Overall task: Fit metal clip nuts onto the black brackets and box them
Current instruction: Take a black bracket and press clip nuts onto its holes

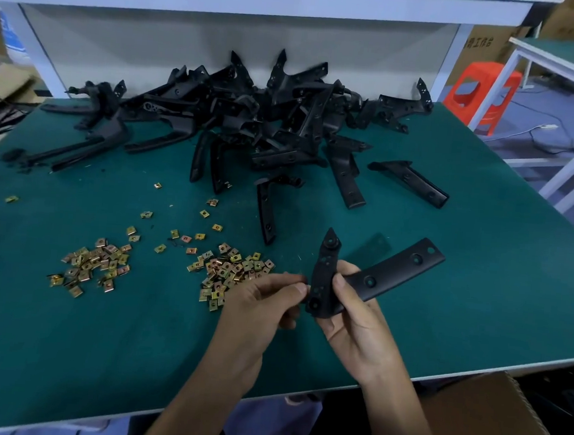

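We hold one bracket point(387, 273) above the table point(459, 316); our right hand point(356, 325) grips it near its bend, thumb across the front and fingers curled behind, so its long arm runs up and away to the right of that hand and its pointed end stands above the thumb. Our left hand point(258, 304) is curled, thumb and forefinger pinched together right at the bracket's left edge; we cannot tell whether anything sits between them. Nuts point(230, 271) lie in a pile just beyond the left hand, partly hidden by its knuckles; a second pile point(92, 267) lies well to the left of both hands, and loose ones point(203, 213) are scattered farther out. The heap point(252, 111) of black brackets sprawls far beyond the hands, at the back of the table; a few strays point(267, 212) lie between it and us. A box point(489, 422) sits below the table edge, just right of the right forearm.
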Available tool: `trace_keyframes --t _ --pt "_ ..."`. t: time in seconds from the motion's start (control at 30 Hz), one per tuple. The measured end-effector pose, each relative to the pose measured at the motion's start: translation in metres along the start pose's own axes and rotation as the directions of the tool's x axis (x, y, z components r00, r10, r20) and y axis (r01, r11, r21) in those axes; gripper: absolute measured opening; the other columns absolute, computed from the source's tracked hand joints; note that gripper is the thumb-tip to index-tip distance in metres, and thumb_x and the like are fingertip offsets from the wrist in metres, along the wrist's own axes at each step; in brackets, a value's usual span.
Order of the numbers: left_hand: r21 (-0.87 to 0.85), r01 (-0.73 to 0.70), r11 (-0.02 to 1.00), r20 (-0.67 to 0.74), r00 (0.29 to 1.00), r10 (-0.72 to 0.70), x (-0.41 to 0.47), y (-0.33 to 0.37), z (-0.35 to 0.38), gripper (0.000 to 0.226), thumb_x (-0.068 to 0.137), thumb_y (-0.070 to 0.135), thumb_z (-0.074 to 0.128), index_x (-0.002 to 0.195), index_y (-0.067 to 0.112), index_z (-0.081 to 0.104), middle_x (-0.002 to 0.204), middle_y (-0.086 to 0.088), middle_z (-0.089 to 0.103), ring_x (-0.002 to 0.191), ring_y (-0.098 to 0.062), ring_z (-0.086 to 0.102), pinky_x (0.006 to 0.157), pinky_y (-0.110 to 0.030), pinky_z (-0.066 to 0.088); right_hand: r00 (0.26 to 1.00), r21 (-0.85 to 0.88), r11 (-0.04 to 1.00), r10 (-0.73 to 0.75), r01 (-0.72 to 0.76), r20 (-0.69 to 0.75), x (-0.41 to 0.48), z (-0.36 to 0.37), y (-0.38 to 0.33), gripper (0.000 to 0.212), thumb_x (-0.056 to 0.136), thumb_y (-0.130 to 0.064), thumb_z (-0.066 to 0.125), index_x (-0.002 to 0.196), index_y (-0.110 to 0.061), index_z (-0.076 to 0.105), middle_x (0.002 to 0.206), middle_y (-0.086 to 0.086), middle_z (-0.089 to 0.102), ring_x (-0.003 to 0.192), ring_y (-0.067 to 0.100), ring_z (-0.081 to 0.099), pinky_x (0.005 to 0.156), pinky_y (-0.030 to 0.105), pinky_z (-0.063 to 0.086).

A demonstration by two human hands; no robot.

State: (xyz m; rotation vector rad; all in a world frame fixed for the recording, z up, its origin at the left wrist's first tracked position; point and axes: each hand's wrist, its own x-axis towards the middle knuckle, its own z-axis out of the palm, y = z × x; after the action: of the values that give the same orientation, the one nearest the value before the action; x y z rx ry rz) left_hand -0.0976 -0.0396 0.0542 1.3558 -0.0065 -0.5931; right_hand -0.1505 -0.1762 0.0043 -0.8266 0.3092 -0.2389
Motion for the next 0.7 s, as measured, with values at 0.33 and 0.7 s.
trace_keyframes --t 0.33,0.7 --pt "-0.233 0.189 0.954 0.020 0.982 -0.190 -0.0038 -0.0059 -0.0040 0.023 0.090 0.003 0.062 0.081 0.012 0.081 0.071 -0.003 0.070 0.055 -0.006 0.058 0.049 -0.020 0.046 0.992 -0.075 0.994 -0.076 0.084 0.101 -0.0010 0.0019 0.0045 0.032 0.070 -0.039 0.092 0.095 -0.029 0.073 0.080 0.004 0.069 0.052 0.009 0.056 0.040 0.021 0.042" --pt "-0.219 0.059 0.974 0.011 0.998 -0.058 -0.0048 -0.0068 -0.0062 0.021 0.085 0.001 0.067 0.075 0.014 0.081 0.068 -0.003 0.068 0.054 -0.006 0.056 0.052 -0.019 0.049 0.994 -0.087 0.994 -0.065 0.073 0.086 -0.0007 0.0008 0.0053 0.031 0.071 -0.040 0.091 0.096 -0.032 0.073 0.081 0.000 0.070 0.055 0.007 0.058 0.040 0.021 0.042"
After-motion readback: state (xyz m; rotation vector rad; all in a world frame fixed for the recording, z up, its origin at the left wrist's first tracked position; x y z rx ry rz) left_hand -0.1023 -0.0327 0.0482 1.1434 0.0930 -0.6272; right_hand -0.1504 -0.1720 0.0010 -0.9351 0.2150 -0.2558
